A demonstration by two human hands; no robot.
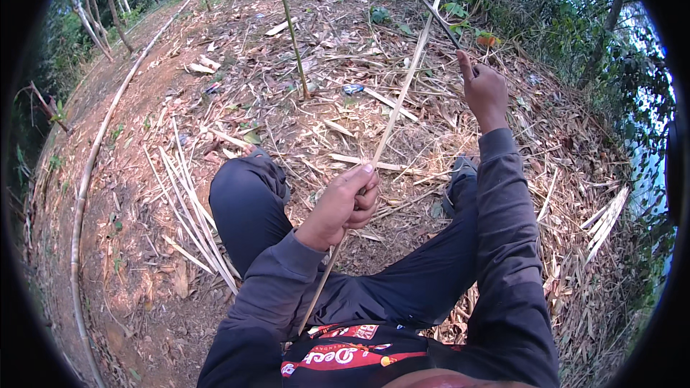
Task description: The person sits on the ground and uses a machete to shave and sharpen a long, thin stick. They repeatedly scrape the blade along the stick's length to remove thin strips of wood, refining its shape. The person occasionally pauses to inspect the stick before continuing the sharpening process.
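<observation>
Around the long strip (pixel 404 86): leaf-littered ground (pixel 180 316), dry scraps on both sides of it.
Long strip: pale, narrow; slants between the knees, lower end at the lap, upper end farther out and rightward.
Left hand (pixel 343 201): fingers closed round the long strip, partway along it, thumb on top.
Right hand (pixel 487 93): right of the long strip, wrapped round the knife's handle end, thumb raised.
Knife (pixel 447 32): dark narrow blade, crosses the long strip near its upper end in this view; tip pokes out on its left; contact cannot be told.
Loose strips (pixel 188 205): bunch of pale lengths, left of the long strip, beyond the left knee (pixel 248 183).
Short pieces (pixel 609 219): small pale cluster, well right of the long strip.
Green stem (pixel 289 29): upright, left of the long strip's upper half.
Blue scrap (pixel 352 89): on the ground, just left of the long strip.
Pole (pixel 92 154): long, thin, curved by the lens, far left of the long strip.
Trees (pixel 611 29): edge of the view, right of the long strip; more on its left.
</observation>
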